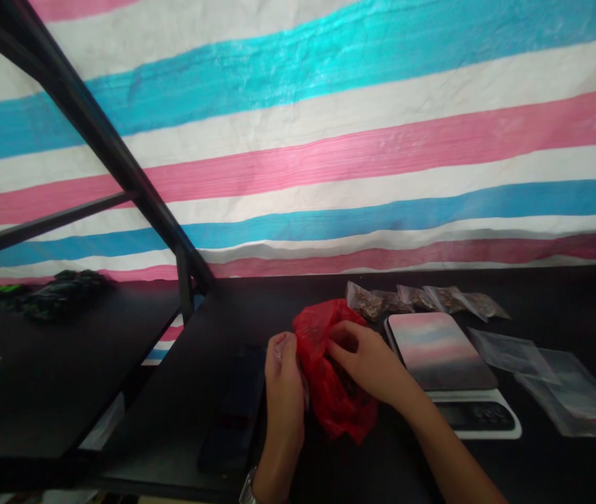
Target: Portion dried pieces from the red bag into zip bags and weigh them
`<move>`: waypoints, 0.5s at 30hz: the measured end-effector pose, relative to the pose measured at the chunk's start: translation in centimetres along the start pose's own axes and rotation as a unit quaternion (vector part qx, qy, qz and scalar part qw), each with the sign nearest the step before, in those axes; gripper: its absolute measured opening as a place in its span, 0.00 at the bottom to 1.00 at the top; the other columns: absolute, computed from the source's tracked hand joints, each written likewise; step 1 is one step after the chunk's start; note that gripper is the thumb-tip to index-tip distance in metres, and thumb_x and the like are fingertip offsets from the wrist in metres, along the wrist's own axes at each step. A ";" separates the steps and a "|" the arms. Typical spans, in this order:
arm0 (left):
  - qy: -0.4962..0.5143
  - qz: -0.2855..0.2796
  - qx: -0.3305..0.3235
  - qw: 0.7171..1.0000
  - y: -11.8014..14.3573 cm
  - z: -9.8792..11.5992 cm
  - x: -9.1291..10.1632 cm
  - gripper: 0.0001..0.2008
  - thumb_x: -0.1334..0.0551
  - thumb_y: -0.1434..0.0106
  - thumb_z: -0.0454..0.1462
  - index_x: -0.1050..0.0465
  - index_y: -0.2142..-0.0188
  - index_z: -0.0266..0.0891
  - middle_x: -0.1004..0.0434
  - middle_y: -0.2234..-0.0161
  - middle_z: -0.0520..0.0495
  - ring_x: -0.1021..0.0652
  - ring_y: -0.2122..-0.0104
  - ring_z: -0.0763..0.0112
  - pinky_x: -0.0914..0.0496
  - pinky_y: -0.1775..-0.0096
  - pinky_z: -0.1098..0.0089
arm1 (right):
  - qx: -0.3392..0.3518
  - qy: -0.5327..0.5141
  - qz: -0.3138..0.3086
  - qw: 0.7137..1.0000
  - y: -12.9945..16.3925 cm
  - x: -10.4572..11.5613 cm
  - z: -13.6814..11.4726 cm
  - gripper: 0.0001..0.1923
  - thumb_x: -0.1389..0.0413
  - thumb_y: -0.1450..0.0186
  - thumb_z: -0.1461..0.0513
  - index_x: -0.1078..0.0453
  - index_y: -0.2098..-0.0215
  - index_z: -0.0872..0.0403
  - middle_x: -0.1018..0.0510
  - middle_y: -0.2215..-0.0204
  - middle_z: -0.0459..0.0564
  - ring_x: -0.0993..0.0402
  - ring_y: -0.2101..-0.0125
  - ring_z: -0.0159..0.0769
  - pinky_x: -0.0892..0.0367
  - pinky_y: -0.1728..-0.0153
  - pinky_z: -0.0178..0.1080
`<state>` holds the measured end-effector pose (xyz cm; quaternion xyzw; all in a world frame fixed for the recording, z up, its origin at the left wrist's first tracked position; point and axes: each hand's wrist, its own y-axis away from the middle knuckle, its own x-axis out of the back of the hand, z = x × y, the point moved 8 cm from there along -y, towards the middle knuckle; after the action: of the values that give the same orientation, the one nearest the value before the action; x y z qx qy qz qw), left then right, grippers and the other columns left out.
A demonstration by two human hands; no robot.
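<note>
A crumpled red plastic bag [311,343] lies on the black table, its mouth open and dark contents partly showing inside. My right hand [364,353] reaches over that mouth, thumb and forefinger pinched together at the rim of the red plastic. Just left of the bag, my left hand [285,378] is closed with a bit of clear plastic bag showing between its fingers; most of that is hidden. To the right of my right hand stands a white kitchen scale [442,350] with a reflective plate and a dark display.
Several small filled clear bags [421,299] lie in a row behind the scale. Flat clear zip bags [565,385] are on the right. A dark flat object [232,406] lies left of my hands. Black metal frame bars [119,157] rise at left before a striped sheet [329,161].
</note>
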<state>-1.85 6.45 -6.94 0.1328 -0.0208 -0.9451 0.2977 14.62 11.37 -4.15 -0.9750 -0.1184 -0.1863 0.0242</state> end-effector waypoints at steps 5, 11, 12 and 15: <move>0.023 0.005 0.045 0.999 0.2 0.0 0.1 0.20 0.30 0.47 0.49 0.27 0.60 0.41 0.24 0.67 0.54 0.24 0.68 0.69 0.29 0.66 0.70 | -0.020 -0.044 -0.020 0.999 -0.3 0.7 1.3 0.06 0.41 0.30 0.62 0.22 0.59 0.54 0.12 0.62 0.50 0.15 0.60 0.40 0.26 0.58 0.39; -0.003 0.023 0.042 0.999 0.1 0.2 0.9 0.19 0.31 0.47 0.48 0.26 0.60 0.41 0.26 0.69 0.56 0.25 0.69 0.69 0.30 0.66 0.69 | -0.011 0.114 0.005 0.993 0.3 1.7 0.6 0.06 0.40 0.29 0.64 0.21 0.55 0.54 0.13 0.57 0.53 0.17 0.55 0.43 0.28 0.53 0.42; -0.011 0.022 0.042 0.999 0.0 0.1 0.9 0.19 0.32 0.46 0.48 0.26 0.60 0.40 0.26 0.69 0.56 0.25 0.69 0.69 0.30 0.66 0.69 | -0.009 0.171 0.020 0.985 0.4 1.9 0.3 0.07 0.40 0.29 0.65 0.21 0.54 0.54 0.14 0.56 0.54 0.18 0.53 0.45 0.29 0.51 0.43; -0.035 0.015 0.041 0.998 -0.1 -0.2 1.0 0.17 0.33 0.44 0.48 0.26 0.60 0.40 0.25 0.69 0.55 0.26 0.69 0.69 0.31 0.66 0.69 | 0.001 0.289 0.031 0.957 0.5 1.6 -0.4 0.10 0.40 0.28 0.65 0.22 0.50 0.54 0.16 0.49 0.57 0.21 0.47 0.50 0.31 0.47 0.46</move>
<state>-2.60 5.94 -7.41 0.1110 -0.0717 -0.9431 0.3050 16.09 11.17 -3.18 -0.8826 -0.0759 -0.4595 0.0639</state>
